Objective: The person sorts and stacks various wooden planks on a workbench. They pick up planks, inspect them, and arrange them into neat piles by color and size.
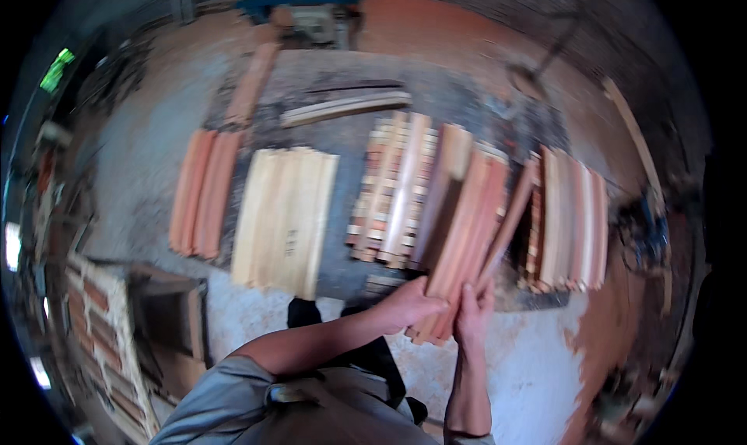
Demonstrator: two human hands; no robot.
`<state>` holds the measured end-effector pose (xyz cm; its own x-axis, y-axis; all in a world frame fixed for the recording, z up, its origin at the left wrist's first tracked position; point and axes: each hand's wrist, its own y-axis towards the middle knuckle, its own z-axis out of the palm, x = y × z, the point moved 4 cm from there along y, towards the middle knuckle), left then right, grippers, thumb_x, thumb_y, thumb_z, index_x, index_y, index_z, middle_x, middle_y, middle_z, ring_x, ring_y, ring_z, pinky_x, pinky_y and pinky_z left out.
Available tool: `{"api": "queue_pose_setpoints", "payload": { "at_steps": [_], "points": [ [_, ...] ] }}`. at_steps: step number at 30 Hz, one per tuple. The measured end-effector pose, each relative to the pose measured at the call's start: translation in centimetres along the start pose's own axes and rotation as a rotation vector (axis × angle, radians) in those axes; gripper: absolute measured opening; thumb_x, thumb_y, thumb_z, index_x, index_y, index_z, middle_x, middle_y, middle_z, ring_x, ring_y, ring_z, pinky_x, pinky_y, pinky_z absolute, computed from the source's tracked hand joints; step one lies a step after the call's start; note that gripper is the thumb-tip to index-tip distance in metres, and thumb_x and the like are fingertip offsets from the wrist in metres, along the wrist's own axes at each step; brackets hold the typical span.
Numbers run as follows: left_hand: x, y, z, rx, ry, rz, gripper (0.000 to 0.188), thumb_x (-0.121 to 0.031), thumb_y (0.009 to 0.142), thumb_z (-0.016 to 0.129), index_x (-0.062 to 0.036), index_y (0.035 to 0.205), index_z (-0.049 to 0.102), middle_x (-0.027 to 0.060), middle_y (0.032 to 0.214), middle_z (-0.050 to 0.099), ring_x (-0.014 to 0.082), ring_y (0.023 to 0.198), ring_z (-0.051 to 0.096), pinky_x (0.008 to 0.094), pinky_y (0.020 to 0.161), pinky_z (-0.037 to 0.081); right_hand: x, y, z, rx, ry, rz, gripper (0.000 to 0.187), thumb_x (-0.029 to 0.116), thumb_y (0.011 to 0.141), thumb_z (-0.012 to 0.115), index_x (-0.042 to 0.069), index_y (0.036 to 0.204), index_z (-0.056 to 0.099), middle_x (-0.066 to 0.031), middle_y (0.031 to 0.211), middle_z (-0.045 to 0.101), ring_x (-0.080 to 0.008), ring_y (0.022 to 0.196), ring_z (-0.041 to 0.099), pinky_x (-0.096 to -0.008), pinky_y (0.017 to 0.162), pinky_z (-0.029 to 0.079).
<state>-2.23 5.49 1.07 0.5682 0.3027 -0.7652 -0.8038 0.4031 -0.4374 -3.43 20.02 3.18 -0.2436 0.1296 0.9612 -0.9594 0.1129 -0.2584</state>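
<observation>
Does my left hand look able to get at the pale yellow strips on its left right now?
Probably yes, once freed: your left hand grips the reddish strips, but nothing seems to cover the pale yellow strips or stand between.

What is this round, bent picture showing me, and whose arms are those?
There is no robot here: a camera worn on a person's head looks down at their own two bare hands, and its wide fisheye lens bends straight edges. The left hand and right hand grip a bundle of long reddish wooden strips near its lower end. On the dark grey, worn work surface lie pale yellow wooden strips, reddish-brown wooden strips farther left, and a mixed pale-and-reddish wooden stack at right.
</observation>
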Motion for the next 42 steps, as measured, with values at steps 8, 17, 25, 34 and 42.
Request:
{"api": "queue_pose_setpoints", "payload": {
  "at_steps": [8, 17, 25, 34, 42],
  "points": [
    [-4.8, -11.9, -13.7, -0.191, -0.031, 0.019, 0.052, -0.013, 0.087, 0.067, -0.0017, 0.135, 0.050, 0.0106, 0.117, 0.064, 0.0159, 0.103, 0.062, 0.0323, 0.090, 0.050, -3.2, -3.3, 16.7, 0.239, -0.079, 0.072, 0.050, 0.005, 0.093, 0.060, -0.002, 0.139, 0.042, -0.0138, 0.128, 0.058, -0.0213, 0.117, 0.056, -0.0351, 0.104, 0.042],
    [-5.6, -23.7, -33.6, -0.500, -0.121, 0.006, 0.051, -0.017, 0.084, 0.067, 0.0030, 0.129, 0.052, 0.0116, 0.111, 0.066, 0.0176, 0.097, 0.066, 0.0336, 0.083, 0.055, -10.8, -6.0, 39.6, 0.537, -0.042, 0.112, 0.060, 0.011, 0.092, 0.062, -0.007, 0.143, 0.036, -0.0200, 0.130, 0.057, -0.0238, 0.120, 0.055, -0.0336, 0.104, 0.042],
    [-5.8, -26.4, -45.3, -0.506, -0.297, -0.054, 0.054, -0.018, 0.085, 0.067, 0.0022, 0.132, 0.051, 0.0132, 0.117, 0.064, 0.0208, 0.101, 0.065, 0.0383, 0.088, 0.054, -16.2, -6.5, 50.8, 0.564, -0.104, 0.224, 0.063, 0.012, 0.093, 0.060, -0.005, 0.147, 0.032, -0.0195, 0.133, 0.055, -0.0247, 0.122, 0.054, -0.0330, 0.104, 0.042],
    [-4.6, -26.7, -47.3, -1.017, 0.624, 0.199, 0.058, -0.023, 0.087, 0.067, 0.0077, 0.133, 0.049, 0.0227, 0.126, 0.061, 0.0335, 0.112, 0.062, 0.0401, 0.097, 0.048, -18.1, -7.0, 52.0, 0.486, -0.303, 0.096, 0.061, 0.012, 0.093, 0.059, -0.009, 0.143, 0.031, -0.0276, 0.131, 0.055, -0.0352, 0.125, 0.053, -0.0371, 0.107, 0.040],
    [-10.1, -27.6, -45.4, -1.002, 1.239, -0.068, 0.050, -0.019, 0.084, 0.068, -0.0007, 0.129, 0.057, 0.0209, 0.112, 0.060, 0.0377, 0.107, 0.059, 0.0465, 0.088, 0.050, -19.6, -5.3, 53.3, 0.475, -0.459, 0.018, 0.051, 0.011, 0.092, 0.057, -0.011, 0.134, 0.039, -0.0351, 0.123, 0.054, -0.0487, 0.116, 0.052, -0.0452, 0.102, 0.044]
  ]
}}
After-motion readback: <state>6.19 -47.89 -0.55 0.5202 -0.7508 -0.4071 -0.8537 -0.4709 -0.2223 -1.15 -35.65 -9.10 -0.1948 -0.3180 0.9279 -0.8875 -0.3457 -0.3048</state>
